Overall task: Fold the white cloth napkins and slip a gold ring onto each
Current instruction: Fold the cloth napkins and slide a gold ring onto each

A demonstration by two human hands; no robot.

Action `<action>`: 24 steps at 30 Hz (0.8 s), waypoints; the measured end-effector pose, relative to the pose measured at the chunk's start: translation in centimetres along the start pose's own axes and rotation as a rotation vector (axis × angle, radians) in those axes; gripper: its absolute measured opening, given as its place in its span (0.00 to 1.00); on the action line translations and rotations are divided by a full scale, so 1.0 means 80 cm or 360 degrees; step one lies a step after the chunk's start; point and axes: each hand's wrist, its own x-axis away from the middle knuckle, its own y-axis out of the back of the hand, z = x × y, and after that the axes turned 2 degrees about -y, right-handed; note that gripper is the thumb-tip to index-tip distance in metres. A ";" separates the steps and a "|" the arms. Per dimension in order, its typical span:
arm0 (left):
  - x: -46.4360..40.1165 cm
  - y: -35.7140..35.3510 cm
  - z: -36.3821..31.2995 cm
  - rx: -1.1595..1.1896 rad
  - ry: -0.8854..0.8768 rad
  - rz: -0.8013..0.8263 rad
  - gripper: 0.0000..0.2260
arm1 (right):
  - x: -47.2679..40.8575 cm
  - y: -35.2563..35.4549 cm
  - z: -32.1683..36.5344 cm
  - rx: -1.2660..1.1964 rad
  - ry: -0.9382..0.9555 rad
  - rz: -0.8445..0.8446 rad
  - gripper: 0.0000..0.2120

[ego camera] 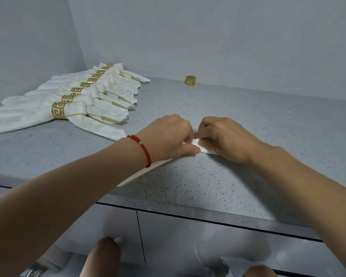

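A white cloth napkin [203, 148] lies folded into a narrow strip on the grey speckled counter [248, 120], mostly hidden under my hands and forearms. My left hand [168, 136] and my right hand [222, 138] meet over its middle, fingers curled, and pinch the cloth between them. One loose gold ring [190, 80] stands at the back of the counter by the wall. Several folded napkins [100, 108], each with a gold ring [58, 110] round it, lie in an overlapping row at the left.
Grey walls close the counter at the back and left. The counter's front edge [188, 208] runs below my arms, with cabinet doors under it. A red cord bracelet [142, 148] is on my left wrist.
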 end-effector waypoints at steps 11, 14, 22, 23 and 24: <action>-0.046 -0.012 0.018 0.0142 0.0284 -0.0005 0.10 | -0.003 -0.018 -0.028 0.0101 -0.0063 -0.0133 0.08; -0.054 -0.020 0.020 0.0223 0.0347 -0.0035 0.13 | -0.024 -0.028 -0.042 0.0039 -0.0132 -0.0177 0.08; -0.096 -0.032 0.046 -0.0303 0.0522 -0.0199 0.08 | -0.096 -0.032 -0.078 -0.0251 -0.0352 -0.0096 0.13; -0.098 -0.030 0.054 -0.0278 0.0581 -0.0194 0.06 | -0.109 -0.031 -0.083 -0.0392 -0.0428 -0.0100 0.13; -0.100 -0.028 0.063 -0.0273 0.0633 -0.0199 0.04 | -0.126 -0.031 -0.091 -0.0509 -0.0505 -0.0136 0.13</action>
